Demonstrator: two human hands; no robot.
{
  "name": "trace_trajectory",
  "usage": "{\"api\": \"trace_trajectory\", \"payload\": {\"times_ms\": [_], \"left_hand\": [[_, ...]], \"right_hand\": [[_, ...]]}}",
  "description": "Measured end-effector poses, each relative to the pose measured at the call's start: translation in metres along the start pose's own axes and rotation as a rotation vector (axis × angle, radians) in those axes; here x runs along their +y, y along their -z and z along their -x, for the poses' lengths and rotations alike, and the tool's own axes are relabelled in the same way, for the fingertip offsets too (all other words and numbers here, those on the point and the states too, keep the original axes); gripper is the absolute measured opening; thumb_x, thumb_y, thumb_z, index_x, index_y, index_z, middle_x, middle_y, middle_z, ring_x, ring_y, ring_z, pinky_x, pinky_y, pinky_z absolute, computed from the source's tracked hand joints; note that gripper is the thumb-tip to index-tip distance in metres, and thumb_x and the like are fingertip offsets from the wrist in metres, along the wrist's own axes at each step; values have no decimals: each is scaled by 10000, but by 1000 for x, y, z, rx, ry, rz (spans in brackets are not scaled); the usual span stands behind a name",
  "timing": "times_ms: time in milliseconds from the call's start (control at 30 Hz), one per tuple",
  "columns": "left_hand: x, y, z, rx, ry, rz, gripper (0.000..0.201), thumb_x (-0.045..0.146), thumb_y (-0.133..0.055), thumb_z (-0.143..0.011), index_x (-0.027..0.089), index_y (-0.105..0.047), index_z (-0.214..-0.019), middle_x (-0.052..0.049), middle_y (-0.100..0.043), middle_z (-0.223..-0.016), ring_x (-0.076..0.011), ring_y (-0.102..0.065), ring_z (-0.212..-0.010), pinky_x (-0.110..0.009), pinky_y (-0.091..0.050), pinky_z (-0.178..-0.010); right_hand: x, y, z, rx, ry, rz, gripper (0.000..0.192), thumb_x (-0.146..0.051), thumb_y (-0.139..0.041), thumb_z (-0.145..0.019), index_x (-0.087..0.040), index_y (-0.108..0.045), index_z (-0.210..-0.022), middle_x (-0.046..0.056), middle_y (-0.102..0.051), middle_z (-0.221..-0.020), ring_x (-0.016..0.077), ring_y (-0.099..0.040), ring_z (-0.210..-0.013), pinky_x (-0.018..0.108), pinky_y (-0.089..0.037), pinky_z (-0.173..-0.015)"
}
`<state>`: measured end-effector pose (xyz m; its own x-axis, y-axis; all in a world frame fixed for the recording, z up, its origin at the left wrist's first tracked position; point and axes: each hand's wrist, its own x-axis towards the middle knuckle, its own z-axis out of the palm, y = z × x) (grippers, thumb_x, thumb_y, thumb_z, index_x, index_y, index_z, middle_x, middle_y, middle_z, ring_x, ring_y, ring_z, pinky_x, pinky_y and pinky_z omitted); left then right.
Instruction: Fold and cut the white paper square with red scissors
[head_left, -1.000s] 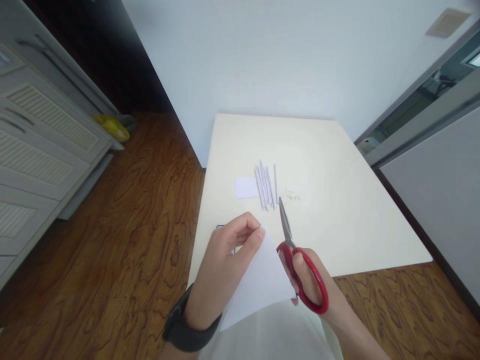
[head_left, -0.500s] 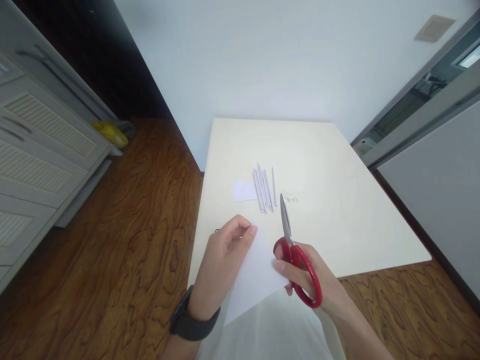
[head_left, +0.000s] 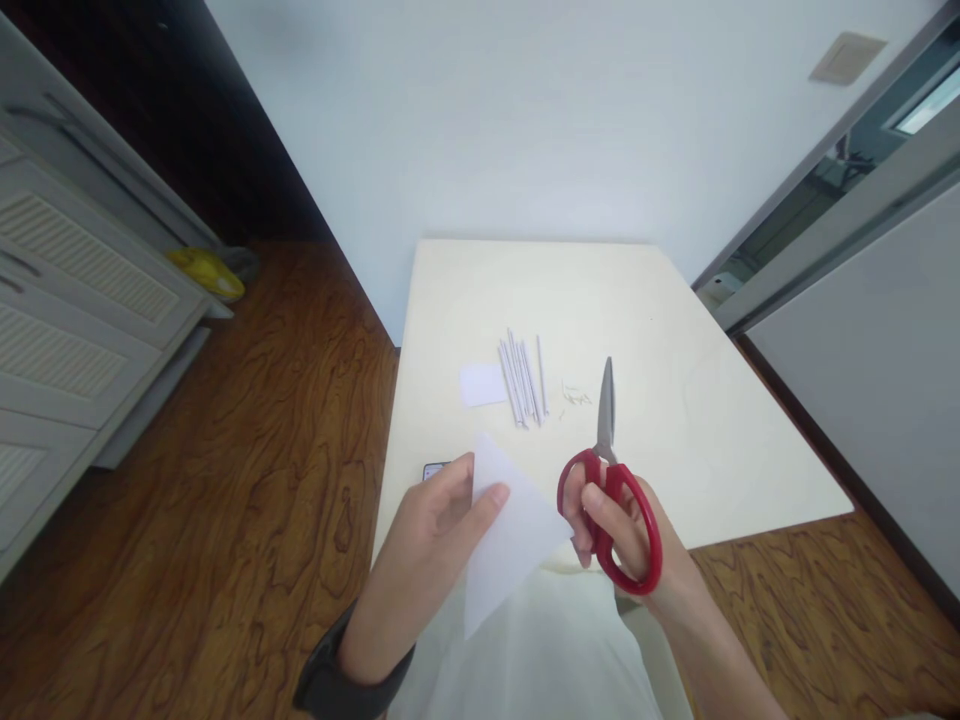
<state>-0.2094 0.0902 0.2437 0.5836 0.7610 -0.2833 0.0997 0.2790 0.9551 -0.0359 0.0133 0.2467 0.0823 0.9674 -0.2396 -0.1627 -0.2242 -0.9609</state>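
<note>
Paper sheet (head_left: 510, 540): lying lower centre of the frame, pinched at its upper-left corner by the left hand (head_left: 431, 545); its free edge is facing right toward the scissors (head_left: 609, 480). Right hand (head_left: 626, 545): fingers gripping the red handles, blades closed, pointing up-frame, just beside the sheet. Dark object behind the left hand is mostly hidden; strips (head_left: 521, 378) are resting on the counter (head_left: 697, 400).

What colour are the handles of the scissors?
Red. The scissors in the right hand show clearly in the head view.
</note>
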Motion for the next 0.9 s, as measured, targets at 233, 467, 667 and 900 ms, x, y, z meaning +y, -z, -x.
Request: {"api": "trace_trajectory", "payload": {"times_ms": [233,467,667,900], "left_hand": [[3,-5,4,155,2,-22,149,328,-599,-846,184,-585,-810,16,-634,-733,-136,-587,-660,-210,-455,-559],[3,-6,8,125,-138,-90,65,254,-606,-845,216,-645,-882,9,-689,-797,-145,-639,-709,-221,-503,-613],[-1,-4,7,-109,-487,-208,178,143,-618,-832,255,-714,-931,-47,-727,-965,-216,-665,-916,-319,-531,-800],[1,-6,14,31,-817,-391,201,277,-534,-905,283,-707,-1006,-56,-706,-1015,-269,-603,-1091,-430,-507,-889]], "right_hand": [[6,4,5,-17,-72,-72,212,-242,-780,-685,-174,-590,-751,-54,-529,-619,81,-477,-535,186,-384,-490],[-2,-1,7,88,-75,36,127,-156,-708,-752,-188,-586,-736,-59,-535,-603,77,-481,-519,183,-383,-481],[-3,-4,10,85,89,4,110,-122,-687,-767,-194,-608,-742,-46,-555,-611,89,-494,-541,198,-400,-507],[5,-2,11,62,171,-96,19,-210,-642,-826,-220,-636,-841,-25,-557,-627,106,-519,-494,218,-407,-456]]}}
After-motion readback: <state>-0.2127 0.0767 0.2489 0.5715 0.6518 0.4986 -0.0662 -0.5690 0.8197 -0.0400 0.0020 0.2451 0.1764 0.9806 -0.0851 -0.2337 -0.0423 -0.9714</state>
